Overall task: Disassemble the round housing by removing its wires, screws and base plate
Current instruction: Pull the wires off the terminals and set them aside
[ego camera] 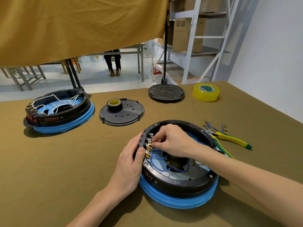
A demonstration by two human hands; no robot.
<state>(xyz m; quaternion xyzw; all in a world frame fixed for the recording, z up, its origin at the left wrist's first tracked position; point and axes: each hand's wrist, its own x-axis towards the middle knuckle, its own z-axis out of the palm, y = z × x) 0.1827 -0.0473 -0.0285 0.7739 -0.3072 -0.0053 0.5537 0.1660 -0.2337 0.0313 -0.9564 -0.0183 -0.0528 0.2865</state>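
Black round housing (178, 185) with blue rim, blue wires (161, 157), yellow-green pliers (232, 139), olive table (57, 169).

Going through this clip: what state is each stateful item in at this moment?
near housing: open, blue wires still attached
far housing: open, white wires inside
left hand: grips near housing's rim
right hand: pinching at a terminal
pliers: lying unused
black tape: resting on a cover plate
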